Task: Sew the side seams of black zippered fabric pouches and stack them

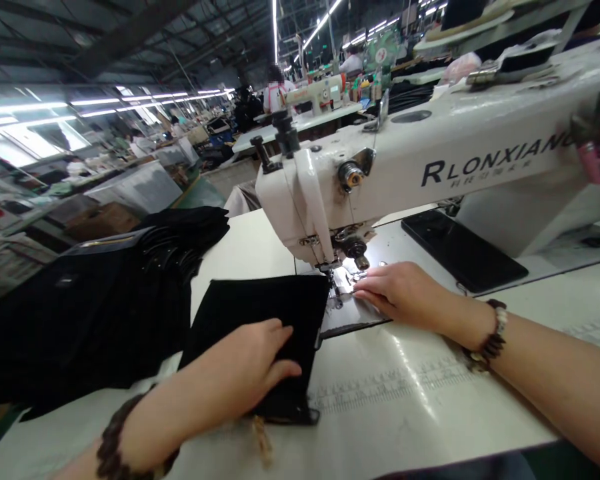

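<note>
A black fabric panel (260,303) lies on the white sewing table, its upper right corner close to the needle area of the sewing machine (305,200). My left hand (260,360) rests on this panel, palm down with fingers stretched out and slightly apart. To the right of the presser foot (331,283), my right hand (400,293) touches the shiny metal plate (340,313). Its thumb and fingers are pressed together near a small metal guide; what they hold, if anything, I cannot make out.
A tall stack of black fabric pieces (90,300) stands at the left. A black phone (463,250) lies under the machine's arm. Pink-handled snips (599,150) hang at the far right. A ruler scale (380,387) marks the table's front; other machines and people are behind.
</note>
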A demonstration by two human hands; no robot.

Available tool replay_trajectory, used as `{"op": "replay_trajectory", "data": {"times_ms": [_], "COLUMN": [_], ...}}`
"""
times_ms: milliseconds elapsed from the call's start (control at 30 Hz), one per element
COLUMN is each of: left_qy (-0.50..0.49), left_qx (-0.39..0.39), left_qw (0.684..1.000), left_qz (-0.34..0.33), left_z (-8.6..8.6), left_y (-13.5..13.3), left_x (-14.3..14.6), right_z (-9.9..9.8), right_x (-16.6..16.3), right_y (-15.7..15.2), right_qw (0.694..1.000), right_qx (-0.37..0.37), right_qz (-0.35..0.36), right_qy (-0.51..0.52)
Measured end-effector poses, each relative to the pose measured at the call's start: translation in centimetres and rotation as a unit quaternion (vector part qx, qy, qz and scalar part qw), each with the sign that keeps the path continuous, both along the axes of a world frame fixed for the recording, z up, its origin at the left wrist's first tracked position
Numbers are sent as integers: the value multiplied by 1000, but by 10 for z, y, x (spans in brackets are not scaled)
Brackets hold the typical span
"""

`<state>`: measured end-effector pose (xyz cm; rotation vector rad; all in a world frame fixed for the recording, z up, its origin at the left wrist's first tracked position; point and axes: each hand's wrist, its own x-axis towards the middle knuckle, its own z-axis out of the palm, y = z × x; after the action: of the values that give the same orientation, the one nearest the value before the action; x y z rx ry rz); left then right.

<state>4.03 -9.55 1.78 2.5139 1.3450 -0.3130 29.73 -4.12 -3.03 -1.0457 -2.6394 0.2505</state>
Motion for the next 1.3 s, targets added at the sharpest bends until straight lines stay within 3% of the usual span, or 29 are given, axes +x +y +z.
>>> {"op": "replay_trajectory", "data": {"times_ms": [67, 200, 300, 367, 533, 700, 900, 1000, 1067, 1167, 1233, 1300], "left_qy": [-28, -74, -89, -87, -77, -95, -97, -77, -64, -54, -40, -41], "left_qx": [26, 150, 170, 181, 186, 175, 180, 175, 164, 154, 160, 205], "left_qw": [999, 985, 980, 979, 979, 980, 979, 982, 984, 982, 978, 967], "left_qz": [-19, -40, -56, -29, 43, 28, 3, -3, -26, -98, -126, -144], "left_z": [-4, -27, -44, -50, -51, -49, -54, -46, -31, -9, -7, -17], "left_y": [-11, 6, 14, 9, -7, -4, 6, 9, 0, -35, -64, -88], "left_x": [13, 27, 33, 40, 63, 61, 53, 51, 50, 47, 45, 44], "right_z": [0, -1, -1, -1, 2, 3, 1, 5, 12, 26, 32, 30], "right_x": [-1, -1, -1, -1, -1, -1, -5, -7, -4, 11, 22, 25], "right_y": [-1, -5, -8, -9, -10, -16, -19, -20, -25, -47, -69, -93], "right_qw": [1000, 999, 998, 997, 991, 984, 985, 986, 988, 988, 990, 994], "right_qx": [8, 9, 6, 4, -13, -25, -32, -46, -57, -86, -80, -43], "right_qz": [8, 35, 56, 78, 136, 177, 165, 152, 134, 117, 113, 103], "right_qy": [1, 3, 10, 16, 9, -8, -40, -43, -56, -56, -25, -5]}}
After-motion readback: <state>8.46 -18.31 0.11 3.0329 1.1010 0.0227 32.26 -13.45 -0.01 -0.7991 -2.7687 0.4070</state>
